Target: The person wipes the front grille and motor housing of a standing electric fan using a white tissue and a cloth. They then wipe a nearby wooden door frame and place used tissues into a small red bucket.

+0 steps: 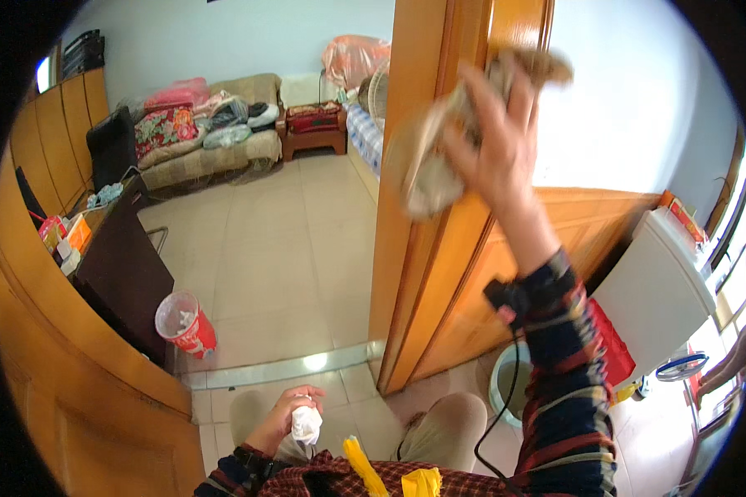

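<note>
My right hand (506,153) is raised against the wooden door frame (414,282). Its fingers are over a beige-grey cloth (433,178), which is blurred by motion and bunched at the top. Low in front of my body, my left hand (283,421) is closed around a crumpled white wad (307,424) that looks like cloth or tissue. Two yellow strips (363,465) show at my waist, over a red checked garment (323,478).
An open wooden door (83,398) stands at the left, and a dark desk (124,265) lies beyond it. A red wastebasket (197,335) sits by the desk. To the right are a bucket (499,385) and a white cabinet (651,290). A cable hangs from my right sleeve.
</note>
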The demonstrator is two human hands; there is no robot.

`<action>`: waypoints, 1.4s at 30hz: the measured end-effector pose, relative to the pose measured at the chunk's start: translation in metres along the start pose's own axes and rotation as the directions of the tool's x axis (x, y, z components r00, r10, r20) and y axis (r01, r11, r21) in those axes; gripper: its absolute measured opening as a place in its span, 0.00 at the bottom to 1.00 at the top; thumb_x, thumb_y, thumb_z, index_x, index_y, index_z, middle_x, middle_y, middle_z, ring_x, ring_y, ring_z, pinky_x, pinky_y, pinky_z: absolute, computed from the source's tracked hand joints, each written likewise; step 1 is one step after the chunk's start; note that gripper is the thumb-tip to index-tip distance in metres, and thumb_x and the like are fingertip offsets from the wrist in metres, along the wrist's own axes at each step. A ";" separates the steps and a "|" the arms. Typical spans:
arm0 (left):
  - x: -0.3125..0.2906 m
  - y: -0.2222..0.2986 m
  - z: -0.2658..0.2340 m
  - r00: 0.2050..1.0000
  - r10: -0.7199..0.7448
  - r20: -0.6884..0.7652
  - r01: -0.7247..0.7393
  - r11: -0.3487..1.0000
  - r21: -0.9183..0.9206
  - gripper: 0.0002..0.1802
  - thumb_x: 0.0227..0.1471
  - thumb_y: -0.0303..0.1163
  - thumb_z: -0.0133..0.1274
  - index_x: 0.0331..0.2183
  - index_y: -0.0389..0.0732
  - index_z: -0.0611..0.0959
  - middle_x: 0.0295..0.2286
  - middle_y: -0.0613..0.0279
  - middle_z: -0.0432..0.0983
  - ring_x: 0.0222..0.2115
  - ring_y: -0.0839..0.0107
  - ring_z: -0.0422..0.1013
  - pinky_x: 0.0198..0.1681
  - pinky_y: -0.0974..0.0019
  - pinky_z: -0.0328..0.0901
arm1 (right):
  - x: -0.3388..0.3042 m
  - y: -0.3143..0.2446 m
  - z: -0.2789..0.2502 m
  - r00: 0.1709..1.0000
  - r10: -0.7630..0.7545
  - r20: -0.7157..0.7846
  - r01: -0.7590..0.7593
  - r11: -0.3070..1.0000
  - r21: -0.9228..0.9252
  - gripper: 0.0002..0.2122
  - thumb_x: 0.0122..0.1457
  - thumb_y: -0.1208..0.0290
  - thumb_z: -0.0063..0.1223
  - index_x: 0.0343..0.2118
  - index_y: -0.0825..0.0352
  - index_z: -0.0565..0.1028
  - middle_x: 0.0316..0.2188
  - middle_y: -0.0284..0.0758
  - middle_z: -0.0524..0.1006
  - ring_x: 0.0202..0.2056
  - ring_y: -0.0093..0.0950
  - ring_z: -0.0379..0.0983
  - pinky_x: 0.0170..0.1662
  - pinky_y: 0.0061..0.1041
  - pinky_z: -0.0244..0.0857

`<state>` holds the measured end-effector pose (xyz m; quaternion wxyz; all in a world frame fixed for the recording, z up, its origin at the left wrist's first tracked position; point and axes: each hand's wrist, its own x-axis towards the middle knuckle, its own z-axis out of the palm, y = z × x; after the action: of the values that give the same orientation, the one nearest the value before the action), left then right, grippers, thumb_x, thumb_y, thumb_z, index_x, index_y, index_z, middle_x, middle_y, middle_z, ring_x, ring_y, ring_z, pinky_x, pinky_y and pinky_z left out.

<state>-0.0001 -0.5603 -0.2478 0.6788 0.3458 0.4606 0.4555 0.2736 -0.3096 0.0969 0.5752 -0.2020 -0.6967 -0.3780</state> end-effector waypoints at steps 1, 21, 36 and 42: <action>0.002 -0.003 -0.001 1.000 -0.017 0.001 0.017 1.000 0.012 0.19 0.45 0.31 0.48 0.40 0.30 0.76 0.24 0.59 0.74 0.24 0.72 0.72 0.26 0.71 0.67 | -0.037 -0.016 -0.004 0.994 0.065 0.089 -0.069 0.997 0.046 0.28 0.44 0.61 0.60 0.52 0.52 0.70 0.56 0.45 0.58 0.54 0.50 0.55 0.55 0.48 0.55; 0.034 -0.025 0.015 0.996 -0.071 0.062 0.068 0.997 0.040 0.17 0.43 0.25 0.49 0.38 0.30 0.77 0.22 0.53 0.75 0.22 0.68 0.73 0.26 0.69 0.68 | -0.188 -0.015 -0.005 0.840 0.539 -0.070 -0.531 0.841 0.106 0.16 0.48 0.83 0.49 0.41 0.62 0.73 0.56 0.46 0.61 0.58 0.49 0.54 0.60 0.47 0.47; 0.035 -0.025 -0.006 0.991 -0.079 -0.113 0.085 0.995 0.047 0.19 0.43 0.29 0.50 0.39 0.30 0.75 0.23 0.52 0.75 0.21 0.67 0.72 0.24 0.68 0.68 | -0.344 0.189 -0.008 0.459 0.808 -0.370 -0.887 0.441 -0.137 0.16 0.59 0.69 0.43 0.50 0.64 0.65 0.49 0.43 0.67 0.53 0.40 0.61 0.55 0.33 0.54; 0.036 0.002 -0.003 0.974 -0.066 -0.216 -0.034 0.903 -0.428 0.17 0.52 0.39 0.46 0.38 0.36 0.76 0.23 0.58 0.73 0.21 0.67 0.70 0.23 0.65 0.67 | -0.404 0.055 -0.056 -0.120 0.993 0.003 -0.843 -0.103 0.529 0.13 0.54 0.78 0.38 0.41 0.69 0.71 0.35 0.38 0.75 0.33 0.28 0.73 0.33 0.28 0.69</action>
<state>0.0021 -0.5253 -0.2584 0.6854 0.1301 0.4258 0.5761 0.4530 -0.2555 -0.2696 0.8186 -0.4473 -0.2503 0.2592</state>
